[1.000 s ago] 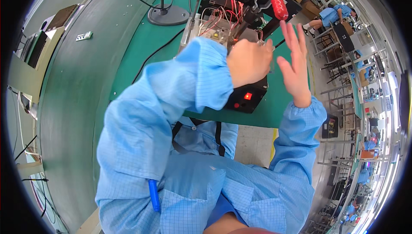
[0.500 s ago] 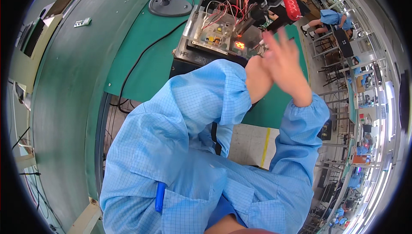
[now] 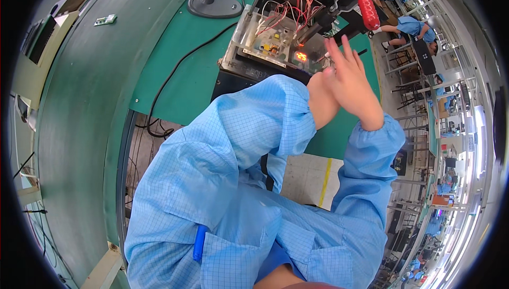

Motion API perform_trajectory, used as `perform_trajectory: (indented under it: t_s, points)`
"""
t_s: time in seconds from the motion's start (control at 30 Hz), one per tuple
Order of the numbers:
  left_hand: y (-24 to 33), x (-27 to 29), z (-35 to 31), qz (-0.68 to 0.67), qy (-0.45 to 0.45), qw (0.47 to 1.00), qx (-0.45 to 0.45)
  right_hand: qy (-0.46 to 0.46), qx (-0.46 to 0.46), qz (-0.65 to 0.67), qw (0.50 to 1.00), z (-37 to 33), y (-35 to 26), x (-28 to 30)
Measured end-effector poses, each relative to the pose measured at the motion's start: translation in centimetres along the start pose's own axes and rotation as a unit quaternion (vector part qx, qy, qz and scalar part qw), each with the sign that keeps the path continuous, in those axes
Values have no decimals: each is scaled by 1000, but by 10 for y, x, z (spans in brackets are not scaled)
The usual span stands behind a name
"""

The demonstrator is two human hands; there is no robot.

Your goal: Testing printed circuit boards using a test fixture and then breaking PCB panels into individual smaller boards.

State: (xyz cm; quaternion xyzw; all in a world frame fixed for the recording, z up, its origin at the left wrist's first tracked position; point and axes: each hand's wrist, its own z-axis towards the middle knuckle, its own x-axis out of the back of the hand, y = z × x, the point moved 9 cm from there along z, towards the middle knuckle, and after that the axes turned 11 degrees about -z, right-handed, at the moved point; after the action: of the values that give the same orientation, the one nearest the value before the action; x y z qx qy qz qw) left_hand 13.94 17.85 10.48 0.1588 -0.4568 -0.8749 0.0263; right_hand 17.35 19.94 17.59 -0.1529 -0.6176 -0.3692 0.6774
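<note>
My right hand [image 3: 352, 81] is raised at the front right of a test fixture, its fingers stretched out and nothing seen in them. Close behind it is my left hand [image 3: 324, 98]; the back of it and the wrist show, while its fingers are hidden by the right hand. The fixture [image 3: 246, 70] is a dark box with a transparent panel, red and white wires [image 3: 286, 16], a small circuit board and a lit red display [image 3: 301, 56]. A toggle clamp [image 3: 343, 0] with a red ribbed grip [image 3: 368, 11] rises over its right side.
The fixture stands on a green mat [image 3: 175, 71]. Left of it are a round black stand base [image 3: 214, 6] and a black cable [image 3: 172, 77]. A small circuit board [image 3: 105, 20] lies on the long green bench [image 3: 79, 130]. Other people in blue work at the far right.
My right hand was blurred by motion and is now sharp, with its fingers more upright. The whole view has shifted slightly, so the fixture appears a little farther right.
</note>
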Motion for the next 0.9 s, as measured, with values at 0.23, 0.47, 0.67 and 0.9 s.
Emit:
perform_trajectory:
  t_s: [0.23,0.47,0.67,0.9]
  points:
    - [-72,-26,-13,143,-18,989,30,-46,10,35,998,-3,-1,-11]
    - [-51,-24,-10,111,27,993,-15,-42,13,18,999,0,-9,-3]
    - [-27,-15,-1,64,-42,996,55,-49,-1,16,999,-2,2,-8]
    - [-42,-16,-6,6,-24,985,170,-56,-9,21,998,-5,6,-5]
